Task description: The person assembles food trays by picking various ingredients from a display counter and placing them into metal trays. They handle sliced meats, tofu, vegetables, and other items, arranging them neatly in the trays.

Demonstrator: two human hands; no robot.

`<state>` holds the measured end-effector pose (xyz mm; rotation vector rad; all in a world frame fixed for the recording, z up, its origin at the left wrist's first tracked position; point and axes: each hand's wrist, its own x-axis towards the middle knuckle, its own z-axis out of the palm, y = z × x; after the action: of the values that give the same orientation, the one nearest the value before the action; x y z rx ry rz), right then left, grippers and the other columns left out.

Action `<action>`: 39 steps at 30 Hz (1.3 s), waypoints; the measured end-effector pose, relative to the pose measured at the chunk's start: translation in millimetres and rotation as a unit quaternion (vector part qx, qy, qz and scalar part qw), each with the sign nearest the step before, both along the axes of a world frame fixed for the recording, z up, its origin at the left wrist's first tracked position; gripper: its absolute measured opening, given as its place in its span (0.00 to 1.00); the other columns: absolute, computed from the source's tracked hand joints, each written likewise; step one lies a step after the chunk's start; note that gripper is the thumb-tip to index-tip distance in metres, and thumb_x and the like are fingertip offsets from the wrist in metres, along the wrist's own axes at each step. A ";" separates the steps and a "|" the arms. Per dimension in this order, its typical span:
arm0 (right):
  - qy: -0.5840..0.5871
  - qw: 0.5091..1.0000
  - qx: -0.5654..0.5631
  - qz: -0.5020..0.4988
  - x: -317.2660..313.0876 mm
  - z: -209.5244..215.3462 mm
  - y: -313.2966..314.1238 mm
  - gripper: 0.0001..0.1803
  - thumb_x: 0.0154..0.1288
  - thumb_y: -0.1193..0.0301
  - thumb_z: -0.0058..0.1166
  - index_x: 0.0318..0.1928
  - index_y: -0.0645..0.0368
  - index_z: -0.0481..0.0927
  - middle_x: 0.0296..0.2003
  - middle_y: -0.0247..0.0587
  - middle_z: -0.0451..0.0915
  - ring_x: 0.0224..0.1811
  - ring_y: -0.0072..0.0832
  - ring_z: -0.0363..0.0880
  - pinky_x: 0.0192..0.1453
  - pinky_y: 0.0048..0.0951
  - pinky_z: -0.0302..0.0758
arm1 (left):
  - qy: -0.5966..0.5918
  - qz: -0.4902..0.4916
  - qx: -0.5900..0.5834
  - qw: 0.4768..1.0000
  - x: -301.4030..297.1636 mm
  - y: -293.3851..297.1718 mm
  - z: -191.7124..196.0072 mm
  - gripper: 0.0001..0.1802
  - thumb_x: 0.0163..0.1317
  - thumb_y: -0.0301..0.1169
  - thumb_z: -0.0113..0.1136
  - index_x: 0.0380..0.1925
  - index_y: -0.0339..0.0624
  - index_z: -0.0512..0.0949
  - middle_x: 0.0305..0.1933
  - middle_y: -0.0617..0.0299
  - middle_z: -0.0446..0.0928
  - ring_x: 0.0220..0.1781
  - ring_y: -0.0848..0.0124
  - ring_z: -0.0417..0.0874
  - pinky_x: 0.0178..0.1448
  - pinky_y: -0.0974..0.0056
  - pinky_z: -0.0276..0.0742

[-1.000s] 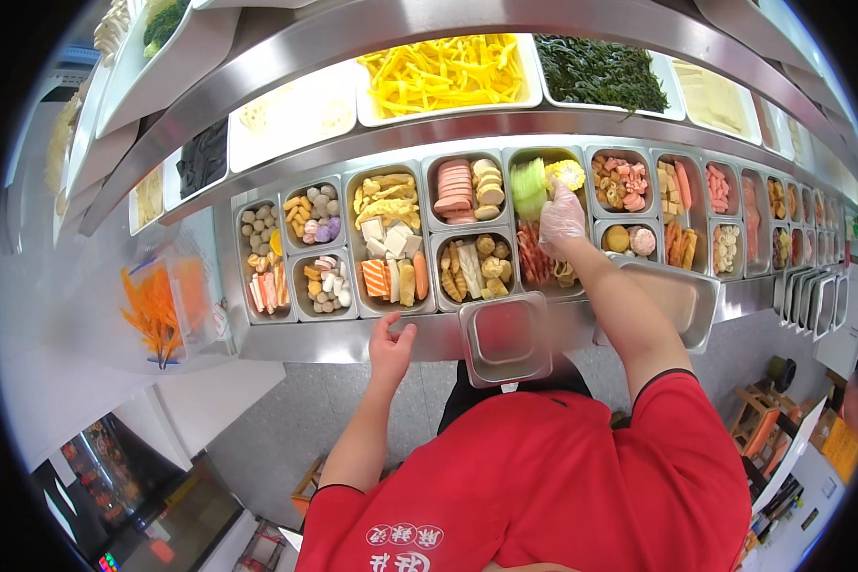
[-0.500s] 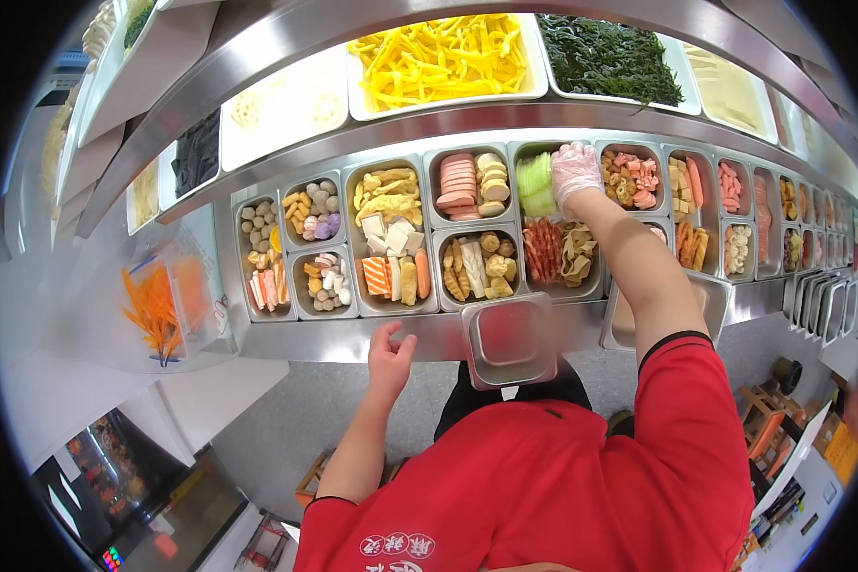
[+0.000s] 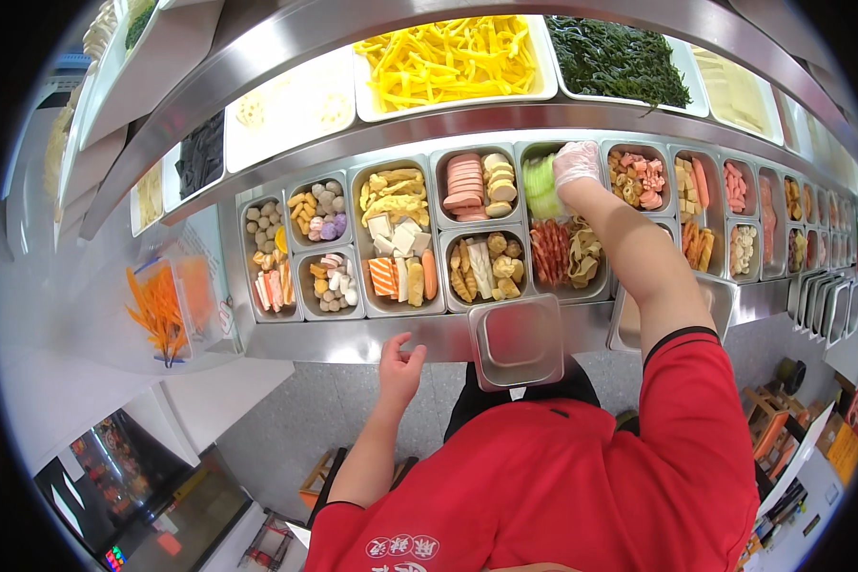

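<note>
Right hand (image 3: 576, 164), gloved, moved from the lower tray to the green cabbage (image 3: 541, 176), upper centre; grip unclear. Left hand (image 3: 400, 367) open on steel surface (image 3: 353, 336), beside empty pan (image 3: 517, 340).

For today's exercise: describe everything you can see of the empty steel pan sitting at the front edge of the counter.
The empty steel pan is a small, square container of shiny, brushed-looking metal with rounded corners and a flat rolled rim. It sits upright, mouth up, nothing visible inside, on the counter ledge below the rows of filled food trays. The left hand rests on the ledge beside it, apart from it; the gloved right hand reaches into a tray far behind. Neither touches the pan.
</note>
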<state>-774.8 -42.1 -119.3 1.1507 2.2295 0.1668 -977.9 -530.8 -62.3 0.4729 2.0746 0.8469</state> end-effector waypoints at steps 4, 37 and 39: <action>-0.039 0.999 0.009 0.005 -6.6 -7.1 -1.8 0.26 0.49 0.64 0.78 0.52 0.51 0.92 0.53 0.44 0.86 0.60 0.41 0.84 0.59 0.48 0.72 | 0.011 -0.005 0.013 1.000 0.2 0.8 -4.8 0.25 0.69 0.30 0.72 0.63 0.38 0.78 0.36 0.62 0.84 0.34 0.77 0.80 0.39 0.68 0.77; 0.275 0.929 -0.172 -0.180 74.8 103.4 -28.3 0.31 0.68 0.67 0.64 0.71 0.57 0.77 0.66 0.58 0.79 0.70 0.51 0.79 0.75 0.45 0.76 | -0.013 -0.045 0.015 0.999 7.8 47.6 28.5 0.23 0.68 0.32 0.73 0.59 0.34 0.81 0.55 0.56 0.80 0.38 0.73 0.84 0.45 0.65 0.83; 0.315 0.916 -0.159 -0.189 86.9 110.3 -42.0 0.29 0.69 0.67 0.63 0.70 0.56 0.77 0.65 0.57 0.81 0.70 0.51 0.79 0.75 0.45 0.76 | -0.004 -0.079 0.014 0.997 9.7 48.9 31.6 0.24 0.68 0.33 0.73 0.59 0.33 0.81 0.56 0.55 0.80 0.38 0.72 0.84 0.46 0.64 0.84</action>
<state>-687.8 -84.1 -9.1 1.5661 2.3629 -0.8034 -968.2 -481.9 -30.8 0.6388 1.9901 0.7844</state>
